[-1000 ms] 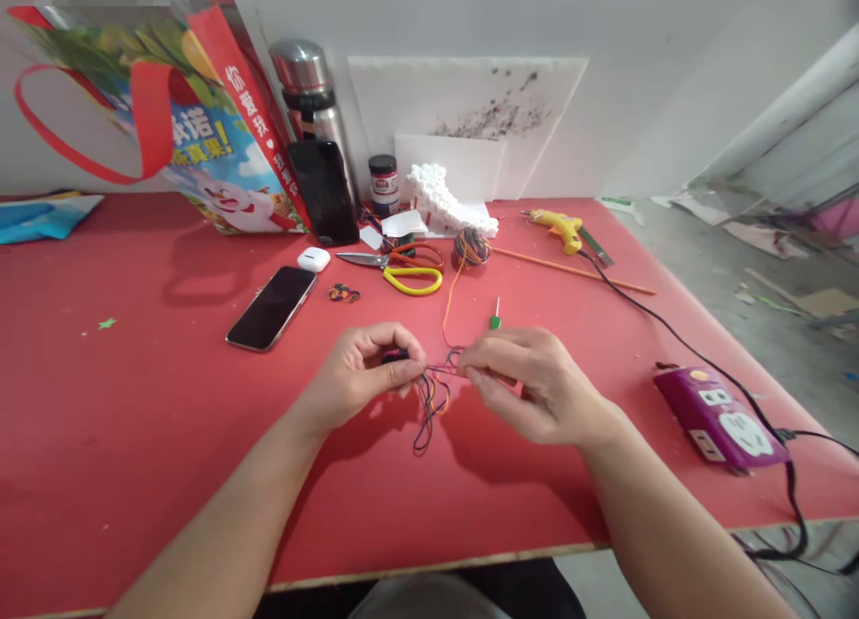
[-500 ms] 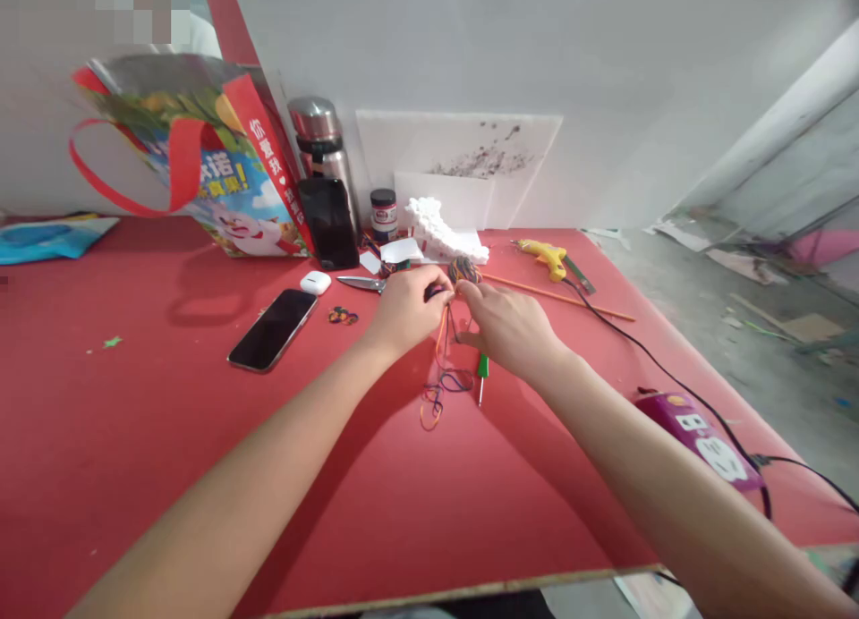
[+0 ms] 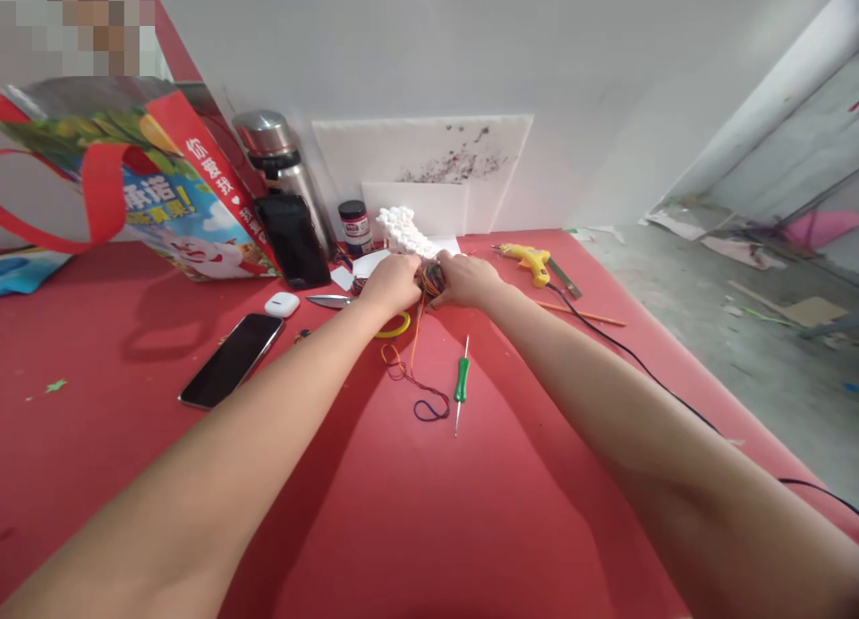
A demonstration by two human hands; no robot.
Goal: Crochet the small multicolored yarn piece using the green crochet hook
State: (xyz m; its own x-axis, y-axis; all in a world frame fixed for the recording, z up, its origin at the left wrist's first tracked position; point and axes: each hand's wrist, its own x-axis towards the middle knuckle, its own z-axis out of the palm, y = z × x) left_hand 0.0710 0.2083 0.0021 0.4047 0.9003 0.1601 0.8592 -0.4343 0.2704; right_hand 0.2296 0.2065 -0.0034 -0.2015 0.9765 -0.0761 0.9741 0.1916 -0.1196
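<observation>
Both arms are stretched far across the red table [image 3: 470,529]. My left hand [image 3: 393,282] and my right hand [image 3: 464,279] are closed side by side around a small ball of multicoloured thread [image 3: 431,281] near the back wall. Loose thread strands [image 3: 416,382] trail from the ball toward me and end in a dark loop. A green-handled needle tool [image 3: 460,382] lies on the table just right of the strands. Yellow-handled scissors [image 3: 376,313] lie partly hidden under my left wrist.
A black phone [image 3: 232,360] and a white earbud case [image 3: 282,304] lie at the left. A printed shopping bag [image 3: 140,190], a steel flask [image 3: 275,158], a propped phone, a small jar and white foam stand at the back. A yellow glue gun [image 3: 527,259] with its black cord lies at the right.
Both hands have moved away from me, from mid-table to the thread ball at the back. The loose strands now lie dragged out on the table. The view has shifted forward and right.
</observation>
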